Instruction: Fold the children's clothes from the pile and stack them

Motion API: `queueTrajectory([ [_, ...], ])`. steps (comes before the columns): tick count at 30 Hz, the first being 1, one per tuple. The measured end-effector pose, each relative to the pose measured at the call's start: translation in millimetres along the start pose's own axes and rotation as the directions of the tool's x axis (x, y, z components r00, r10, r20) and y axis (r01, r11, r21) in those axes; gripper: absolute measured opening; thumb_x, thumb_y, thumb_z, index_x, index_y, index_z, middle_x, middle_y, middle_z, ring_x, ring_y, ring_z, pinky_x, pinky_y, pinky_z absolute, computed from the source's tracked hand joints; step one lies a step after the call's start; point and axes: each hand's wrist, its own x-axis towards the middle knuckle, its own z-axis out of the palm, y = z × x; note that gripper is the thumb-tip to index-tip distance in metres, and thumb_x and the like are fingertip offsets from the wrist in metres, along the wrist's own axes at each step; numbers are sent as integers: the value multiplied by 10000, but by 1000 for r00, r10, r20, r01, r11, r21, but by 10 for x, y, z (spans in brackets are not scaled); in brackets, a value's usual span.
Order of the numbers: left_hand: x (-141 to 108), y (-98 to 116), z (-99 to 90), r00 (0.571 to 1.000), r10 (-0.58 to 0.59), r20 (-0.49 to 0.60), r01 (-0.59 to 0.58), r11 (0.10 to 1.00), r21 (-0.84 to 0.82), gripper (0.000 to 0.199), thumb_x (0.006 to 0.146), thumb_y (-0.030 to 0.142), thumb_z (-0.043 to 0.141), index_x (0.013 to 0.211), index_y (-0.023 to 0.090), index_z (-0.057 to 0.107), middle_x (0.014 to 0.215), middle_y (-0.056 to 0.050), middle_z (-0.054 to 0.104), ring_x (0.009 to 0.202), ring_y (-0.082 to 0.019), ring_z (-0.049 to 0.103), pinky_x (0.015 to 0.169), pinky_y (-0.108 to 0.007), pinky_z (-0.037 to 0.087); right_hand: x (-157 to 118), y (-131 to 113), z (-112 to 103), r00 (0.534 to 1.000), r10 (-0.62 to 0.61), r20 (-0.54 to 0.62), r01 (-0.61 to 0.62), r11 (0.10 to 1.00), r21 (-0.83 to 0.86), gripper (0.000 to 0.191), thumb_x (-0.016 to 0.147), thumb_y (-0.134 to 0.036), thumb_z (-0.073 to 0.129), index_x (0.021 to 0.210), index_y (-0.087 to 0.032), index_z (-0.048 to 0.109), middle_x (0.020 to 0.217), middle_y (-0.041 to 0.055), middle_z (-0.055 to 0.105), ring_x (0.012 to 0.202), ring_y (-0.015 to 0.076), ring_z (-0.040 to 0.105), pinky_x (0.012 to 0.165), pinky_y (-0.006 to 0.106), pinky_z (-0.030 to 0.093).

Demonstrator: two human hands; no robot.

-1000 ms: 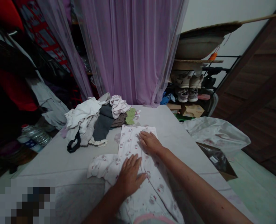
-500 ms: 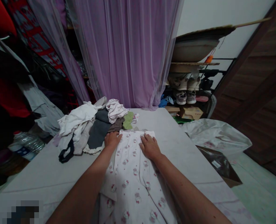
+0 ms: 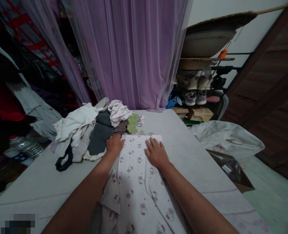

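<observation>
A white garment [image 3: 134,175] with a pink-and-grey cartoon cat print lies spread lengthwise in front of me, its straight far edge between my hands. My left hand [image 3: 114,145] rests at the far left corner, thumb on the cloth and fingers lying over the side toward the clothes pile. My right hand [image 3: 156,152] lies flat near the far right corner, fingers apart, pressing on the fabric. At the left, part of the garment is folded over. Next to my left hand is a heap of clothes, with a dark grey piece [image 3: 100,138] and a white one [image 3: 77,120].
The pale bed-like surface [image 3: 183,156] carries everything. Purple curtains [image 3: 134,48] hang behind it. Right of it stand a shoe rack with sneakers [image 3: 195,97], a plastic bag [image 3: 229,139] and a cardboard box [image 3: 231,169]. A plastic bottle [image 3: 28,146] is at left.
The view has shifted slightly. Both hands stay at the garment's far edge, and the cloth lies nearly the same.
</observation>
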Motion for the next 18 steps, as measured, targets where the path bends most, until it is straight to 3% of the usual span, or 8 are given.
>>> queueTrajectory([
  [4,-267,366,-14,982,181,-59,-182,983,-17,388,932,236,409,1280,152,558,1329,-139,595,1239,-250,531,1048,-370,391,-7,-3,0,1000,-1,-18,1,1000,12,562,970,-364,368,1472,-114,386,1571,159,291,1444,294,263,1160,502,196],
  [7,-466,747,166,913,407,18,-402,907,-129,460,966,265,344,1385,141,486,1446,-108,516,1362,-230,426,1159,-386,283,-9,10,-6,1000,17,-13,-16,1000,19,566,962,-291,342,1479,-61,354,1574,157,283,1444,277,266,1172,455,199],
  [9,-515,863,314,898,438,46,-426,889,-168,491,984,319,307,1431,170,444,1493,-82,465,1408,-231,368,1178,-423,255,-9,21,-14,1000,15,4,-15,1000,17,563,952,-255,334,1478,-55,356,1578,144,281,1443,276,267,1173,435,204],
  [11,-477,794,422,915,401,34,-391,907,-157,508,989,363,290,1447,194,428,1528,-69,414,1435,-241,321,1188,-453,229,-7,29,-20,1000,13,13,-13,1000,16,559,951,-244,324,1473,-49,365,1576,141,288,1439,283,274,1174,431,206],
  [13,-369,575,458,937,347,31,-341,932,-126,519,989,378,282,1460,202,413,1550,-65,374,1450,-239,288,1196,-457,204,-4,31,-20,1000,17,3,-17,1000,19,553,959,-247,306,1471,-46,369,1571,142,302,1433,286,283,1174,434,204],
  [16,-182,213,380,956,278,95,-270,959,-90,533,989,371,272,1485,200,369,1574,-63,323,1467,-227,245,1195,-457,197,0,25,-7,1000,20,-17,-20,1000,24,546,959,-247,310,1465,-53,381,1562,144,321,1428,287,291,1170,437,206],
  [18,-122,125,280,961,240,135,-233,970,-64,538,985,356,272,1489,190,356,1579,-74,308,1470,-234,235,1192,-487,185,2,21,3,999,19,-26,-18,999,28,543,955,-242,315,1459,-58,392,1558,152,328,1423,286,300,1164,445,213],
])
